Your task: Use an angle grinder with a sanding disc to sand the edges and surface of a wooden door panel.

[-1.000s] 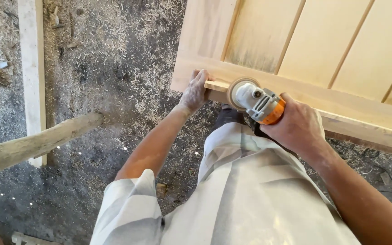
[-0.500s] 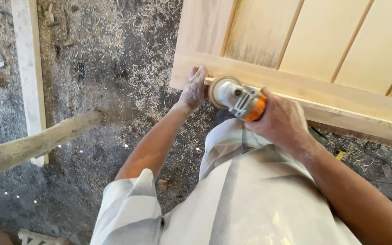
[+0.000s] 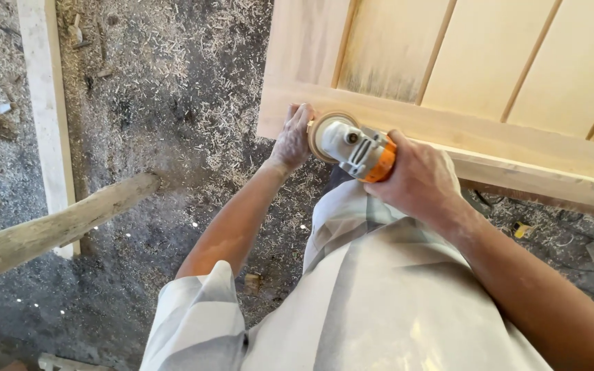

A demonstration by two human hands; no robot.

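Note:
A pale wooden door panel [image 3: 462,75] with raised rails fills the upper right. My right hand [image 3: 417,178] grips a grey and orange angle grinder [image 3: 355,148], whose round sanding disc [image 3: 317,134] presses against the panel's near edge close to its left corner. My left hand [image 3: 293,137], dusted with sawdust, clasps that edge just left of the disc, nearly touching it.
The dark floor is strewn with wood shavings [image 3: 173,82]. A long pale plank [image 3: 46,110] lies at the left, and a rough round pole [image 3: 56,227] slants across it. Dark cables [image 3: 572,261] trail on the floor at the right under the panel.
The grinder has slid left along the panel's edge, from well right of my left hand to right beside it. My left hand has stayed on the corner.

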